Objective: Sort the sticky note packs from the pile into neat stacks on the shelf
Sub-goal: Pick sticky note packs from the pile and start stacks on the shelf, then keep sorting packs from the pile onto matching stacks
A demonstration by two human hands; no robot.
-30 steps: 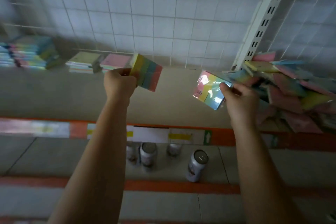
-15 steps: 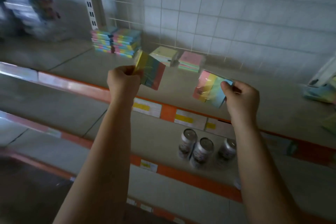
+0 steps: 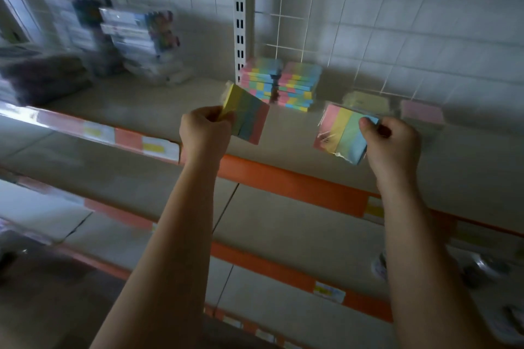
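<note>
Left hand [image 3: 204,130] is gripping a thick striped pack of sticky notes in yellow, green, blue and pink [image 3: 246,114], fingers curled tight round its yellow end, pack tilting down to the right above the shelf front. Right hand [image 3: 390,142] is pinching a thinner plastic-wrapped striped pack in pink, yellow, green and blue [image 3: 341,133], thumb pressing on the blue corner, other fingers curled behind; pack is tilting and is held in the air over the shelf. The two packs are well apart, neither touching the shelf.

Grey metal shelf with orange front edge [image 3: 295,187] is carrying two neat stacks of multicoloured striped packs [image 3: 280,83] side by side near the back, just right of a white slotted upright post [image 3: 240,17]. Further right, a blurred pale yellow pack [image 3: 365,100] and a blurred pink pack [image 3: 422,113] are lying flat on the shelf. At far left, blurred clear-wrapped stationery packets [image 3: 133,37] are leaning against the white wire-grid back wall [image 3: 368,8]. Lower shelves with orange edges are showing below, dim light
</note>
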